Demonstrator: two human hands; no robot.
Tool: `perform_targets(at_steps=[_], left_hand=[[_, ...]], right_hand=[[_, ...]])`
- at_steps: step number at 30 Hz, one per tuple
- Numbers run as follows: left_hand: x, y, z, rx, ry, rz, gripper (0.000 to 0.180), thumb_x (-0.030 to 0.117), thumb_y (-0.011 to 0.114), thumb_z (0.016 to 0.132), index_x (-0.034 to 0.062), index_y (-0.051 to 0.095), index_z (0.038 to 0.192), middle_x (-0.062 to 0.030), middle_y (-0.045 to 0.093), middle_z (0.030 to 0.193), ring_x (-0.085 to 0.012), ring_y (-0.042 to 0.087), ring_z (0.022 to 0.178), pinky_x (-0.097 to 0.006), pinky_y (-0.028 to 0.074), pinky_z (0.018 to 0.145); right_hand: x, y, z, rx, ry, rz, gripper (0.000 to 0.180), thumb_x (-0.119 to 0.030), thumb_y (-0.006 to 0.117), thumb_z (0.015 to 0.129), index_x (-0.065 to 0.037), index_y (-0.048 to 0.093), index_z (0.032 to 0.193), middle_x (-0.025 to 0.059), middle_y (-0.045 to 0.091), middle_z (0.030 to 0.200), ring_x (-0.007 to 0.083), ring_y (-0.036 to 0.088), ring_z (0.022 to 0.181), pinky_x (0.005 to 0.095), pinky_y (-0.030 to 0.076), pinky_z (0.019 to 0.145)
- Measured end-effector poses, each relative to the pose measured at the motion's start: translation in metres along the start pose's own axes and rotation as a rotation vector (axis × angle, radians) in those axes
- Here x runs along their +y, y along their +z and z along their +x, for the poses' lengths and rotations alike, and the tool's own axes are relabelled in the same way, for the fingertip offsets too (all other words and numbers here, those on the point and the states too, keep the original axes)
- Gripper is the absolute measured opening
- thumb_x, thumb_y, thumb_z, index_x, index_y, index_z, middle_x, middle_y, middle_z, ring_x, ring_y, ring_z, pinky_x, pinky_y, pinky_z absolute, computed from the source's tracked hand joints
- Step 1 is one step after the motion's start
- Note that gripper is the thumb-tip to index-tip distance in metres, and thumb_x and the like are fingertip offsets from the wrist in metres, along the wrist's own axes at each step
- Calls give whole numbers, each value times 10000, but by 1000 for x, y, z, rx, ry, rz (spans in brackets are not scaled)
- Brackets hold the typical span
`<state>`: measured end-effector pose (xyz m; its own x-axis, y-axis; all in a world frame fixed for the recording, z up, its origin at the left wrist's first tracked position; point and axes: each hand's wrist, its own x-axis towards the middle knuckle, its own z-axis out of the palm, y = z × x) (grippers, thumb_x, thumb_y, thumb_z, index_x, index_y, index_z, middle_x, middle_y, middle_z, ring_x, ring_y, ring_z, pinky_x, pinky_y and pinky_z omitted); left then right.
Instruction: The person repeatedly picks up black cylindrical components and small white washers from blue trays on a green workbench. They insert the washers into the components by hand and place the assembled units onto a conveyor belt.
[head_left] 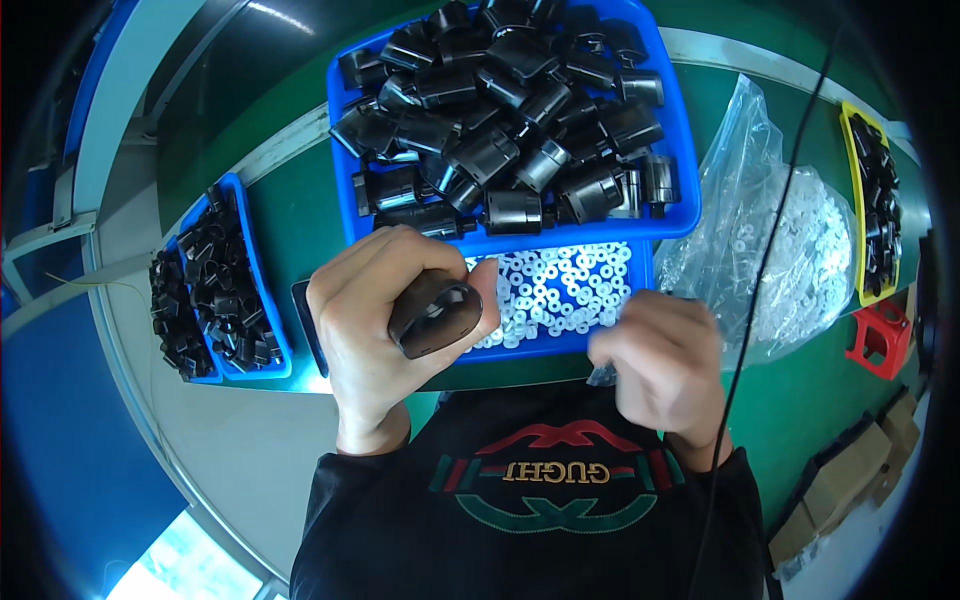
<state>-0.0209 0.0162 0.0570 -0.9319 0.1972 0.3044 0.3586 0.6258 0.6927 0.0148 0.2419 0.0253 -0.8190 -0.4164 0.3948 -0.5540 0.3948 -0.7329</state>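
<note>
My left hand point(375, 315) grips a black tubular plastic part point(437, 312), its open end turned toward me. My right hand point(660, 360) is closed with fingertips pinched together just in front of a shallow blue tray of small white rings point(560, 290); whether a ring sits between the fingers is hidden. Behind that tray stands a large blue bin point(680, 150) piled with several more black plastic parts point(510, 110).
A blue tray of small black clips point(205, 285) lies at my left. At the right sit a clear plastic bag of white rings point(790, 240), a yellow tray of black pieces point(878, 200) and a red block point(882, 338). A black cable point(775, 230) hangs down the right side. The green bench point(290, 210) carries everything.
</note>
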Motion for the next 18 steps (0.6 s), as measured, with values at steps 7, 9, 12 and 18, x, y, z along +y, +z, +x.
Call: perform_targets(at_steps=[7,9,12,18], left_hand=[[6,-15,3,-49,-86,-99,200,128,721,542,10,618,666,-43,578,587,-99,514,501,-220,349,476],[8,-16,4,-67,-122,-178,207,137,717,538,9,615,665,-41,574,580,-97,504,495,-219,347,472],[13,-17,5,-94,-207,-246,252,188,780,563,22,619,663,-36,586,609,-134,553,533,-244,386,516],[-17,-15,24,123,-160,-193,771,675,398,842,-56,633,913,-92,586,791,-126,510,684,-247,339,607]], right_hand=[[22,50,-36,-136,240,-418,234,-32,679,660,-44,605,882,71,515,729,228,589,595,352,482,490],[25,54,-40,-117,241,-411,232,-52,694,670,-44,607,884,69,519,756,225,586,598,344,493,498],[31,60,-44,-110,240,-441,220,-72,705,697,-42,606,890,68,524,762,223,586,599,343,497,507],[38,63,-50,-45,177,-482,190,-126,686,698,-67,590,851,57,547,801,185,587,585,317,490,488]])
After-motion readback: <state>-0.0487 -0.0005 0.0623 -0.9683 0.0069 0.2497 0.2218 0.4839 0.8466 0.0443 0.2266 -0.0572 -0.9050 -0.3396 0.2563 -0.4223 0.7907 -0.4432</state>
